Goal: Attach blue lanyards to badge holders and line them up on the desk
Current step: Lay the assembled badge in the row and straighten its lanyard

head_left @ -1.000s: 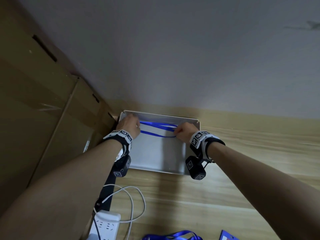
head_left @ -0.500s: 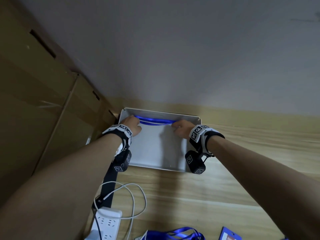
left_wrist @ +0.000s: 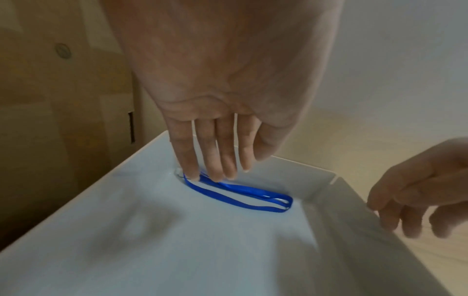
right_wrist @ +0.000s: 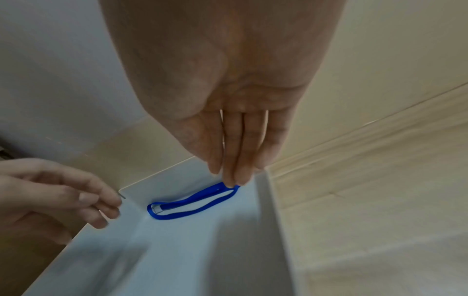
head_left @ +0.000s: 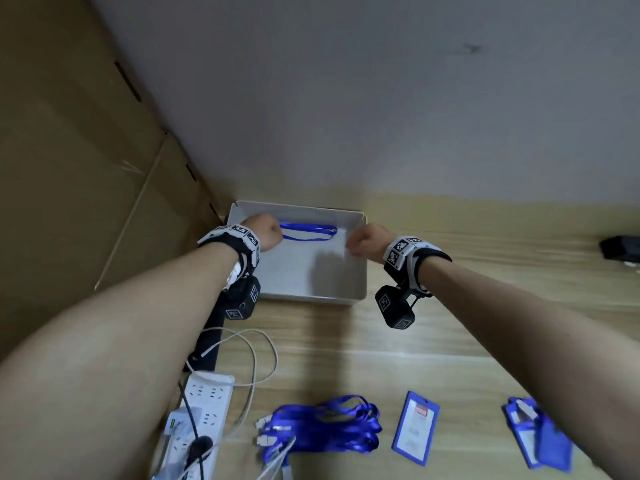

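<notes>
**A:** What lies nearest the person?

**B:** A bundle of lanyards [head_left: 322, 427] and a badge holder [head_left: 415, 427] lie on the desk, well short of both hands.

**A:** And the hands?

**B:** The left hand [head_left: 262, 231] and right hand [head_left: 367, 241] hang over the white tray [head_left: 311, 294] with fingers relaxed, gripping nothing. I cannot tell whether the left fingertips [left_wrist: 217, 176] touch anything.

**A:** Where is the blue lanyard?

**B:** The blue lanyard [head_left: 308, 232] lies flat in the tray between the hands, along the far wall.

Lanyard [head_left: 308, 232] in tray [head_left: 313, 284], far side
</notes>
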Demonstrator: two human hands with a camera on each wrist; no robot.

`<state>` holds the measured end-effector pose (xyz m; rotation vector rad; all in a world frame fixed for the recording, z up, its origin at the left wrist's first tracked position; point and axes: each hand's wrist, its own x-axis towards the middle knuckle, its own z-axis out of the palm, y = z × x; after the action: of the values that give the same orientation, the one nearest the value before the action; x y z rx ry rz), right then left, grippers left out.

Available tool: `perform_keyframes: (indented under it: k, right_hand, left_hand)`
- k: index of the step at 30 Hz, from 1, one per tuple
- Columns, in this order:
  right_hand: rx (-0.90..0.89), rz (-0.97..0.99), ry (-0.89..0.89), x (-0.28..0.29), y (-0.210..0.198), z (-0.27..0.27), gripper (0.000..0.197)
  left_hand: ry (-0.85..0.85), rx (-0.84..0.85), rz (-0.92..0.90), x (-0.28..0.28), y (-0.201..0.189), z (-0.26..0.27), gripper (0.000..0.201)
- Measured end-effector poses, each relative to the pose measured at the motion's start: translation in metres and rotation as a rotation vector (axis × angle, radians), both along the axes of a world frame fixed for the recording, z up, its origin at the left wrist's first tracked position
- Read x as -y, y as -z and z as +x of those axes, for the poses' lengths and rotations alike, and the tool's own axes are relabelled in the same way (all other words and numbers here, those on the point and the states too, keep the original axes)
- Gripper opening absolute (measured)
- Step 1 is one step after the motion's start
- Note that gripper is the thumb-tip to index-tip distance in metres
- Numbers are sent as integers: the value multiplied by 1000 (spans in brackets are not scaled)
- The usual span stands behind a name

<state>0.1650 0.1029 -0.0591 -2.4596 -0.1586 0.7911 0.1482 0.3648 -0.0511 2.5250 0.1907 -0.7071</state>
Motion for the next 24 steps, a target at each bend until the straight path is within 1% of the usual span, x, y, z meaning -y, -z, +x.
perform_keyframes:
  k: [2,4,6,8,11,14,17,18,21,23,24]
  right_hand:
    - [57,107,39,12,-6,-23,18]
    - [146,118,43,23,-8,-49,21]
    - [167,88,23,33,-8,-82,18]
    - [145,52,-8,40,-6,-111,18]
    - [80,18,-55,46,5,-148,21]
    - [-16,-14,-101,45,26,-178,18]
    - [-26,-89,-193,41,49,-205,18]
    - [-28,-113,-231,39,56,-215,18]
    - [-50,-191,-338,32,76,-236,19]
    - [-43,-253,-407,29,87,-246,23]
    - [-35,-269,-412,27,91,-249,23]
  left_hand:
    - [-30,-7,-147,17,-10,-21,21]
    - [-49,-44,-296,36,-16,-44,24]
    - [-2,-83,-365,52,-14,-70,32]
    - [22,-106,-378,65,-5,-92,35]
    - [65,-129,-332,78,10,-123,32]
    - [120,-176,-276,77,36,-161,21]
    - [193,-219,-159,65,65,-202,6]
    - [219,-229,-121,60,73,-215,5]
    - [224,-229,-32,46,92,-244,17]
    - [198,-250,-21,41,101,-256,21]
    - [193,-263,-26,40,105,-261,21]
